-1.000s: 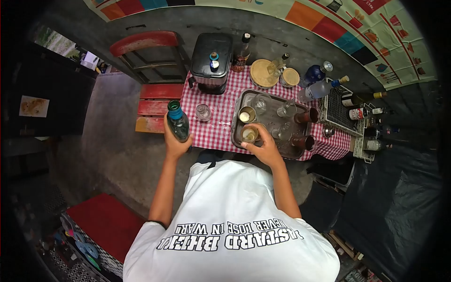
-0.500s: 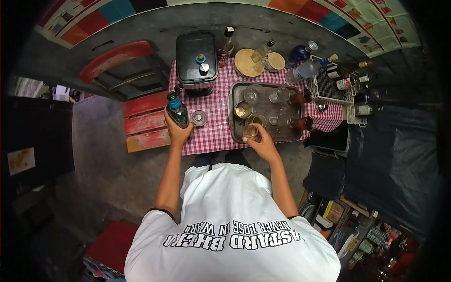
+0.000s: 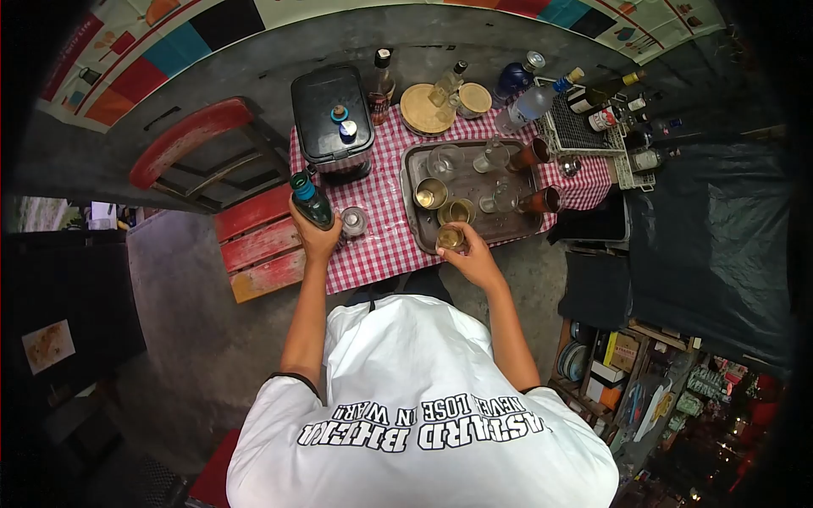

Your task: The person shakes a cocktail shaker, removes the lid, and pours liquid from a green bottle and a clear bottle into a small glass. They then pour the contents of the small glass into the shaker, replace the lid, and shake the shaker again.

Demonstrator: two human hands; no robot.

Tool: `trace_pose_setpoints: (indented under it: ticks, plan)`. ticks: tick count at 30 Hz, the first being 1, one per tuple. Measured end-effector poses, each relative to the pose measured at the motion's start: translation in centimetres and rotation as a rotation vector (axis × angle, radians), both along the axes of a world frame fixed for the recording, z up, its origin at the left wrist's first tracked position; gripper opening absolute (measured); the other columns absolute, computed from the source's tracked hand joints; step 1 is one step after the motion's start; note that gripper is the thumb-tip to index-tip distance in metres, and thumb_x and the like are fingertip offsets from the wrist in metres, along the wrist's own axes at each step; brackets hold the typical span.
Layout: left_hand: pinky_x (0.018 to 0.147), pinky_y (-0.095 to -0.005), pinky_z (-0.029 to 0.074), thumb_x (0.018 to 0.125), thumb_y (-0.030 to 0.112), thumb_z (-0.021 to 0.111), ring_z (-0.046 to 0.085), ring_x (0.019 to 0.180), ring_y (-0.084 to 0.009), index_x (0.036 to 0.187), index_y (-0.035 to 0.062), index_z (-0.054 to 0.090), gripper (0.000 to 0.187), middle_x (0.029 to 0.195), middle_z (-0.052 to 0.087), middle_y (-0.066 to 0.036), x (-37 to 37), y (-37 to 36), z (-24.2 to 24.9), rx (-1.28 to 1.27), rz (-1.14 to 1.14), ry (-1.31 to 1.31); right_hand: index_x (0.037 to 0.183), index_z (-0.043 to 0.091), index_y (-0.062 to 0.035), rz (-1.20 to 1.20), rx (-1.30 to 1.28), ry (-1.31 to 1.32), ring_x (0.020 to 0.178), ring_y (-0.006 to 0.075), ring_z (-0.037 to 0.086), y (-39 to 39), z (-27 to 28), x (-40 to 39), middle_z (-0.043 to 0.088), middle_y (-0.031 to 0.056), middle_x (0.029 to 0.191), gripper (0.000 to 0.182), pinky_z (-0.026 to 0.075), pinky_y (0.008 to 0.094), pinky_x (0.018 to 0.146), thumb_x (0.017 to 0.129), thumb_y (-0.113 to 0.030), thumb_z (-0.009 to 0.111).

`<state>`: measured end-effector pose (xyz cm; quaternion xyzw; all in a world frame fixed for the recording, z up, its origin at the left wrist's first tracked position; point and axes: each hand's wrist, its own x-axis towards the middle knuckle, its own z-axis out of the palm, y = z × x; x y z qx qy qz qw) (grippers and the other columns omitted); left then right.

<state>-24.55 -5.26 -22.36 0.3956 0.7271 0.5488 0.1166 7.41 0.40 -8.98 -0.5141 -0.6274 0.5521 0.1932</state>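
My left hand (image 3: 318, 238) is closed around a dark green glass bottle (image 3: 312, 207) with a blue band at its neck. A clear glass (image 3: 354, 221) stands on the checked cloth just right of that bottle. In my right hand (image 3: 474, 259) is a small drinking glass (image 3: 451, 240), held at the near edge of a brown tray (image 3: 421, 241). On the tray, close to this glass, are a metal cup (image 3: 430, 194) and another yellowish cup (image 3: 456, 212). Clear glasses and two reddish-brown tumblers (image 3: 539, 201) stand farther right on it.
A black lidded bin (image 3: 332, 110) stands at the table's back left, beside a dark bottle (image 3: 381, 89). Round wooden lids (image 3: 428, 110) and a wire rack (image 3: 584, 131) with several bottles line the back. A red wooden chair (image 3: 254, 245) adjoins the left side.
The view has turned slightly, so the table and its contents sit a little differently in the picture. Both hands keep hold of the bottle and the glass.
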Motion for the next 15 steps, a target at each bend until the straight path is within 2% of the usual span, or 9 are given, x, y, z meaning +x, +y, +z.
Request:
trace_pose_setpoints:
  ticks: [3,7,15]
  plan:
    - [0.109,-0.0510,0.034,0.063,0.015,0.081,0.044,0.130,-0.0443,0.148,0.0007,0.023,0.104,0.139,0.042,-0.028,0.1,-0.3,0.1,0.009,-0.014,0.053,0.123,0.056,-0.0068,0.008,0.060,-0.029,0.100,0.0182,0.064,0.2,-0.1,0.1,0.065,0.0099,0.113,0.048,0.052,0.0321,0.086,0.082,-0.018,0.078]
    - [0.110,-0.0510,0.034,0.064,0.016,0.081,0.043,0.130,-0.0441,0.149,0.0010,0.022,0.105,0.139,0.042,-0.028,0.4,-1.2,0.4,-0.011,-0.055,0.042,0.122,0.057,-0.0066,0.001,0.012,0.007,0.101,0.0190,0.064,0.9,1.1,-0.2,0.064,0.0099,0.114,0.046,0.052,0.0331,0.086,0.082,-0.017,0.077]
    - [0.109,-0.0500,0.035,0.065,0.019,0.083,0.044,0.130,-0.0424,0.151,0.0029,0.017,0.109,0.139,0.041,-0.027,1.2,-4.2,0.4,-0.107,-0.111,0.046,0.120,0.057,-0.0052,0.053,0.134,-0.102,0.104,0.0251,0.062,3.2,1.2,-0.2,0.063,0.0116,0.112,0.047,0.050,0.0359,0.089,0.081,-0.020,0.077]
